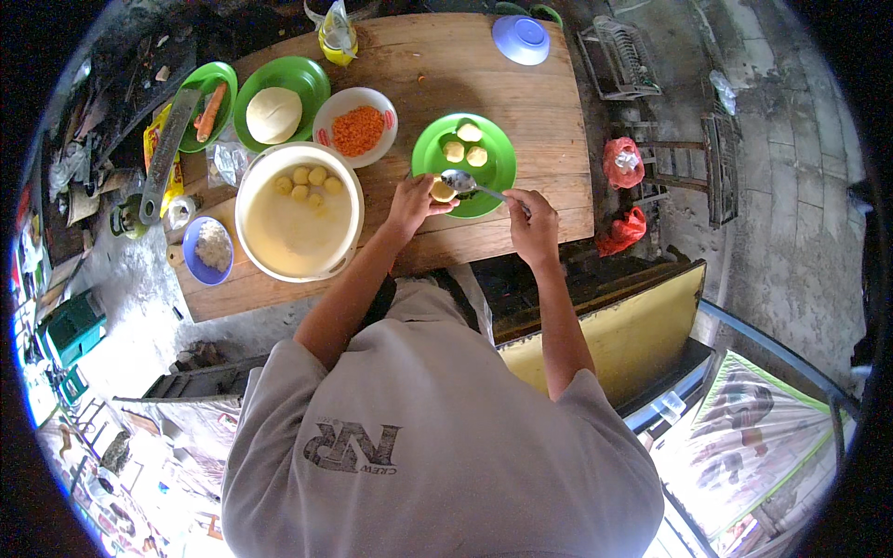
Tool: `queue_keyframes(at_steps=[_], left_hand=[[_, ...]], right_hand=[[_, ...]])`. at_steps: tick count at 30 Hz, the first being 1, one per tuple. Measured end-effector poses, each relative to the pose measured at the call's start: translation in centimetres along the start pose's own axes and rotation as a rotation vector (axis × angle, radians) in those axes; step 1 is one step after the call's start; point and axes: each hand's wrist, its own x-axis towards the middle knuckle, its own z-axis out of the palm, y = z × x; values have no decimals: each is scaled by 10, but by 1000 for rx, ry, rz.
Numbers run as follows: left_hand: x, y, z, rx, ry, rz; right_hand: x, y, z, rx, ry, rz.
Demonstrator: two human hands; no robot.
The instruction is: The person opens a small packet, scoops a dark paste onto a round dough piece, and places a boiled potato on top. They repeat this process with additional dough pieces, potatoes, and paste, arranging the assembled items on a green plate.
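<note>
My left hand (409,209) is closed around a pale yellow dough piece (442,192) at the near left edge of a green plate (498,172). In my right hand (535,228) is a metal spoon (459,180), its bowl right over the dough piece. What the spoon carries is too small to make out. Three pale yellow dough balls (453,152) rest on the plate. To the left, a white basin (244,237) contains several similar balls. Grated carrot (358,130) fills a white bowl (386,144) beyond it.
A large dough lump (273,115) lies on another green plate (319,79); a carrot (212,110) is on a third. White stuff (214,245) fills a blue bowl (190,246). An upturned purple bowl (521,39) stands near the far right corner of the wooden table (549,139).
</note>
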Motion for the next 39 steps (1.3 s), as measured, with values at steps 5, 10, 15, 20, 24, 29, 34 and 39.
queue_keyframes(at_steps=[5, 10, 15, 20, 24, 29, 34, 39], left_hand=[[-1, 13, 10, 3, 30, -62], [0, 17, 13, 27, 43, -88], [1, 12, 9, 29, 36, -78], [4, 12, 11, -28, 52, -106], [6, 15, 13, -114, 74, -115], [-3, 17, 7, 6, 69, 18], [-15, 14, -7, 40, 142, -90], [-31, 7, -18, 70, 154, -85]], right_hand=[[-4, -8, 7, -62, 53, -154], [-13, -11, 13, -87, 97, -281], [-20, -16, 14, -157, 126, -345], [-24, -13, 12, -140, 143, -360], [-20, -9, 9, -81, 222, -384], [-13, 17, 2, -18, 219, -208], [-1, 59, 6, -78, 149, -141], [9, 87, 7, -141, 115, -182]])
